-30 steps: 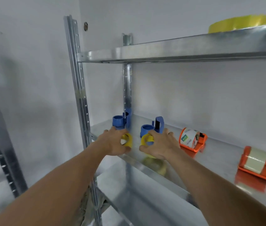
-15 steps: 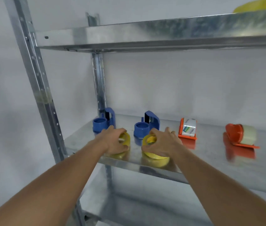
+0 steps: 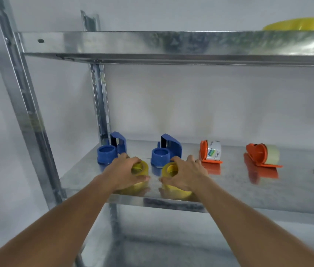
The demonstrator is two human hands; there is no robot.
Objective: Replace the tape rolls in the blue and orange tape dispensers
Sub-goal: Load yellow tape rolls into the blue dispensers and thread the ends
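Both hands barely shifted, fingers [image 3: 190,158] curled round yellow tape rolls [image 3: 169,170] on shelf [image 3: 248,191].

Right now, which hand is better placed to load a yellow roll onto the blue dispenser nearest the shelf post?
Left. The left hand grips a yellow tape roll right in front of the left blue dispenser by the post. The right hand holds its yellow roll before the other blue dispenser.

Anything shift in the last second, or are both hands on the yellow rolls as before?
Mostly the camera swung right. The left hand and right hand still grip their yellow rolls, now low on the shelf. Blue dispensers and orange ones stayed put.
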